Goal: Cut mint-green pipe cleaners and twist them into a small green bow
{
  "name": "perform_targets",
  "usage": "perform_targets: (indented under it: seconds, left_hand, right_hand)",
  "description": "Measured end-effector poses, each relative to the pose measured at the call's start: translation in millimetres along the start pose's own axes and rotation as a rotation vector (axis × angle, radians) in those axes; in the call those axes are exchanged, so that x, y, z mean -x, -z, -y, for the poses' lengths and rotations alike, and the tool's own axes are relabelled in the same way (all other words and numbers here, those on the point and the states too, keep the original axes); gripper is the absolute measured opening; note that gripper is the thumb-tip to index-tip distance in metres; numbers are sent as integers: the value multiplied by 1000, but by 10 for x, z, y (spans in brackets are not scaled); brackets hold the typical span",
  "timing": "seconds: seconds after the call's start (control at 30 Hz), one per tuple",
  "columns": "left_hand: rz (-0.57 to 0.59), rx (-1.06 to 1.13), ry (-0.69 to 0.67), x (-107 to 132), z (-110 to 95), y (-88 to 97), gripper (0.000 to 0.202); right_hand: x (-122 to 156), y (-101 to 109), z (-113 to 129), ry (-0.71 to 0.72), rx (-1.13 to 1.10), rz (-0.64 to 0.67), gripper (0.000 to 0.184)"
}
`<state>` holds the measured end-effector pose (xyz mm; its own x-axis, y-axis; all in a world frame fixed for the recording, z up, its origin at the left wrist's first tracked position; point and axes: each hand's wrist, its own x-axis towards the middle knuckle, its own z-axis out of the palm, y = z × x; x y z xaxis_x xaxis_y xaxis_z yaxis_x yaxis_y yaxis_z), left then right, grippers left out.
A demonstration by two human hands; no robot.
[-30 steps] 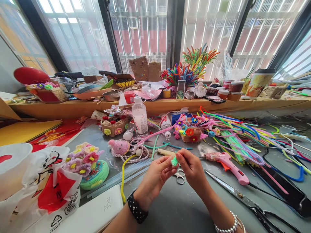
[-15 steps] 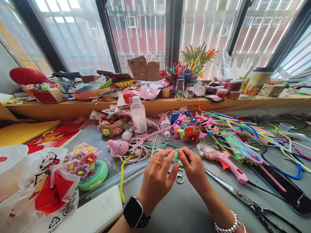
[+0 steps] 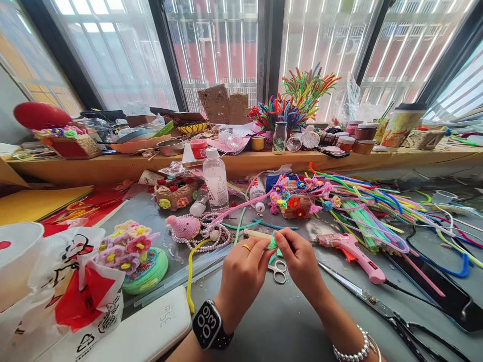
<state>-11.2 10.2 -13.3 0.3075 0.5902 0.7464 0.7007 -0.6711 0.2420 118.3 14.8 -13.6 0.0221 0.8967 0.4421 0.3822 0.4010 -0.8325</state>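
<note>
Both hands meet over the grey tabletop, pinching a small green fuzzy piece (image 3: 272,243) that looks like bent pipe cleaner. My left hand (image 3: 245,266) wears a gold ring and a black watch; its fingers are closed on the piece. From the other side, the thumb and fingers of my right hand (image 3: 298,254) press on it; a beaded bracelet circles that wrist. Much of the piece is hidden by the fingers. Just below it lie small scissors (image 3: 279,272), partly covered by my left hand. A pale stick (image 3: 257,234) lies behind the fingertips.
Right of my hands rest a pink glue gun (image 3: 352,251) and large scissors (image 3: 372,300). Pipe cleaners (image 3: 362,216) heap behind them. A clear bottle (image 3: 215,181), a flower basket (image 3: 296,203) and a pink crochet toy (image 3: 183,227) stand farther back. A white power bank (image 3: 158,322) lies front left.
The left fingers have folded in closer around the green piece, and the left hand has turned slightly. The watch face has lit up. More of the small scissors shows.
</note>
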Motion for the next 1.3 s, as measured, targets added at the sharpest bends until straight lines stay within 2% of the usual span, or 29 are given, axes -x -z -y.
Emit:
perform_targets:
  seconds: [0.2,0.47,0.7,0.9,1.0,1.07,1.13,1.23,1.3]
  left_hand:
    - [90,198,206,-8,-53,12,11]
    - [205,547,579,-62,-110,29,18]
    - [290,863,805,-141,-85,64,21]
    - [344,1174,1010,-170,-51,88,22]
    - [402,1262,1064,-161,-24,80,23]
    - [429,1237,1026,-156,-6,70,23]
    - [423,1074,873,-151,10,62,21]
    - [344,607,465,-128,32,52,13]
    - [267,298,214,-101,46,48,16]
  right_hand:
    - [3,-4,6,31,4,-5,26]
    - [21,-5,-10,149,97,-16,22]
    - [8,10,-37,277,212,-27,18]
    - [7,9,-45,337,264,-24,20]
    - [10,5,-48,348,288,-13,21]
    - [4,7,-39,294,259,-3,22]
    - [-7,15,-22,180,193,1,24]
    - [-22,30,2,5,100,1,28]
    - [-28,34,3,-62,64,17,30]
